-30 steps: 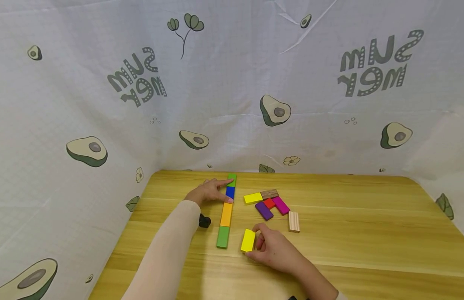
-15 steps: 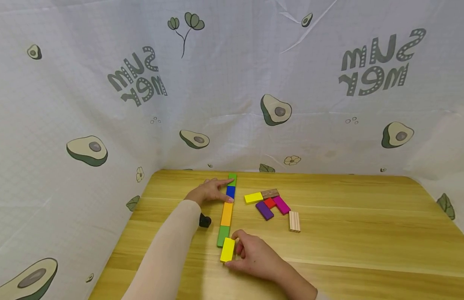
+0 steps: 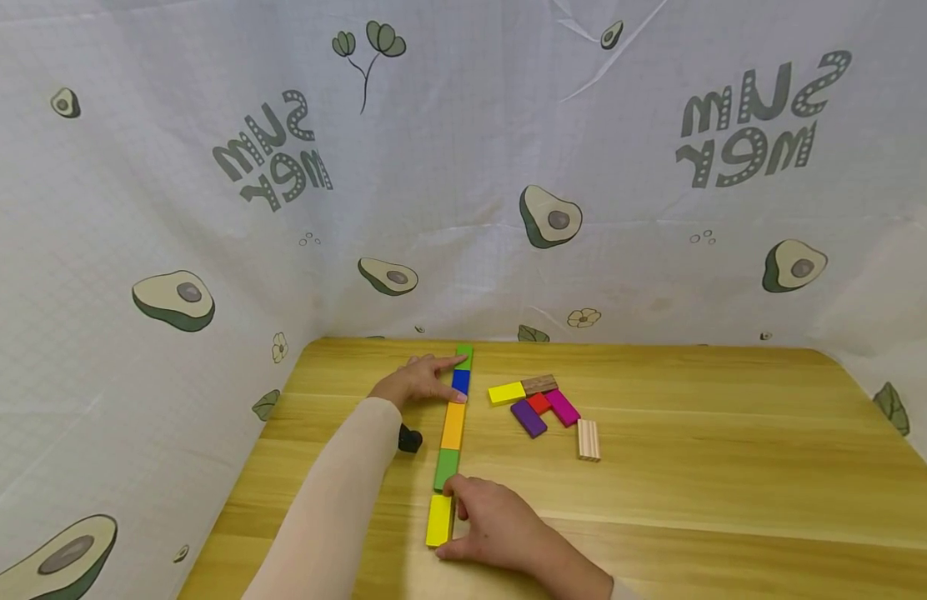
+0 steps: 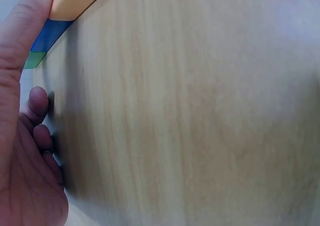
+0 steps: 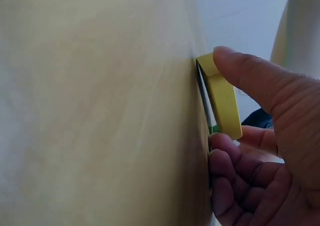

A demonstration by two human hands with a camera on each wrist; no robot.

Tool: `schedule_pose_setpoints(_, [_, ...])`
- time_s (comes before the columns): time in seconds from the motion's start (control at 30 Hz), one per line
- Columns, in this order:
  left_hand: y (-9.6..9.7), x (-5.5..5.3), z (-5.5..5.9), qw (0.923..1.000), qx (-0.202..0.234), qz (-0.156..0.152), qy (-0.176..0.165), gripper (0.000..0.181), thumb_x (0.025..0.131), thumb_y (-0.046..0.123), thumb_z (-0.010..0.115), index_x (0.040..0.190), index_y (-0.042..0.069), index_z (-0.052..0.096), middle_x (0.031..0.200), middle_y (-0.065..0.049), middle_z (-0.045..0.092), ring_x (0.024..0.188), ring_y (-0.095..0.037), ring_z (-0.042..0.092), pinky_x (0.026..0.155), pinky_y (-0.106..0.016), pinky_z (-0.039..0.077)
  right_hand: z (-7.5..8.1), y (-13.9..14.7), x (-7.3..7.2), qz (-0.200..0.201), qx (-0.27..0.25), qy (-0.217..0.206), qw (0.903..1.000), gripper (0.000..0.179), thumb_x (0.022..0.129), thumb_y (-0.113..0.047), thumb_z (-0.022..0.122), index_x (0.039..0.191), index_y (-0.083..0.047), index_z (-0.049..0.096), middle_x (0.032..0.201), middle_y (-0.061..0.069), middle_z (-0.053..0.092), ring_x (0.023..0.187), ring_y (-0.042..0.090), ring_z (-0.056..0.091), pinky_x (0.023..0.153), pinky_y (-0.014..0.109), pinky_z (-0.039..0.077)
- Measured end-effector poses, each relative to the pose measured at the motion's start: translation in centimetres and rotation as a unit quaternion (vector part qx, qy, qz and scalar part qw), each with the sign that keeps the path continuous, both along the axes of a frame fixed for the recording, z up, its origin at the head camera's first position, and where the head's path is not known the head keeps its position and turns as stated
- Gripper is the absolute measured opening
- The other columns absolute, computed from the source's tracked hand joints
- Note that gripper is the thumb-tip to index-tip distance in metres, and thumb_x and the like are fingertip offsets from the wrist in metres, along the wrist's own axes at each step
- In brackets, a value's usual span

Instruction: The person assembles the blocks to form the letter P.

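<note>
A straight row of flat blocks runs away from the person: a green block [image 3: 446, 468] nearest, then an orange block [image 3: 452, 427], a blue block [image 3: 460, 382] and another green block [image 3: 465, 355] at the far end. My left hand [image 3: 414, 382] lies along the row's left side, index fingertip on the far green block and thumb tip where blue meets orange. Between thumb and index finger, my right hand [image 3: 501, 527] pinches a yellow block [image 3: 439, 521] by its two ends, just short of the near green one. In the right wrist view this yellow block [image 5: 226, 104] tilts, its thumb end lower.
Right of the row lie a second yellow block [image 3: 506, 393], a brown block [image 3: 539, 384], a red one [image 3: 538, 403], a purple one [image 3: 528, 418] and a magenta one [image 3: 563, 407]. A striped wooden block [image 3: 588, 440] sits nearer. A black object [image 3: 410, 439] shows beside the left sleeve.
My right hand has carried the yellow block leftward and toward the person, from right of the row to its near end. My left hand has stayed in place on the row.
</note>
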State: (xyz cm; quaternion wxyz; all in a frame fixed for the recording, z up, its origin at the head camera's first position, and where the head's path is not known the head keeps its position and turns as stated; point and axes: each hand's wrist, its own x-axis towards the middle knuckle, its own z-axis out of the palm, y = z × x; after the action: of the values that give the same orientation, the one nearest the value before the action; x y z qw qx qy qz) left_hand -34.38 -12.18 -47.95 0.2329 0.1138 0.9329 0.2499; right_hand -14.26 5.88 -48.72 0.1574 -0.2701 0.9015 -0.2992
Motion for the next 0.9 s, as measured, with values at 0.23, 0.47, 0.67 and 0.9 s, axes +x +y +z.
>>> schedule_pose_setpoints(0.23, [0.0,0.1,0.2,1.0000,0.005,0.002,-0.004,0.087,0.077,0.063,0.081,0.152,0.056,0.037,0.162,-0.006,0.037,0.150,-0.036,0.026,0.119,-0.069,0.027,-0.1,-0.2,-0.5,-0.031,-0.026,-0.031,0.9987,0.063,0.082,-0.054,0.082,0.125,-0.017,0.054,0.075,-0.013,0.055,0.061,0.002,0.049,0.055,0.019,0.043])
schedule_pose_setpoints(0.47, [0.1,0.1,0.2,1.0000,0.000,0.001,-0.003,0.087,0.077,0.064,0.081,0.152,0.056,0.037,0.162,-0.006,0.037,0.151,-0.037,0.025,0.119,-0.070,0.026,-0.5,-0.5,-1.0,-0.041,-0.035,-0.013,0.9985,0.066,0.086,-0.044,0.081,0.136,-0.013,0.051,0.069,-0.015,0.055,0.057,0.000,0.050,0.054,0.019,0.043])
schedule_pose_setpoints(0.67, [0.1,0.0,0.1,1.0000,-0.001,0.002,-0.003,0.088,0.077,0.063,0.081,0.152,0.056,0.037,0.163,-0.007,0.036,0.152,-0.038,0.023,0.120,-0.070,0.025,-0.4,-0.5,-1.2,-0.048,-0.040,-0.016,0.9979,0.066,0.087,-0.042,0.081,0.136,-0.012,0.050,0.067,-0.015,0.056,0.057,0.000,0.051,0.054,0.019,0.043])
schedule_pose_setpoints(0.9, [0.1,0.0,0.0,1.0000,-0.001,0.003,-0.002,0.088,0.076,0.064,0.081,0.152,0.056,0.037,0.162,-0.006,0.037,0.153,-0.038,0.023,0.119,-0.070,0.025,-0.3,-0.3,-1.1,-0.052,-0.050,-0.019,0.9972,0.065,0.087,-0.039,0.081,0.137,-0.012,0.050,0.067,-0.014,0.057,0.057,0.000,0.051,0.053,0.019,0.044])
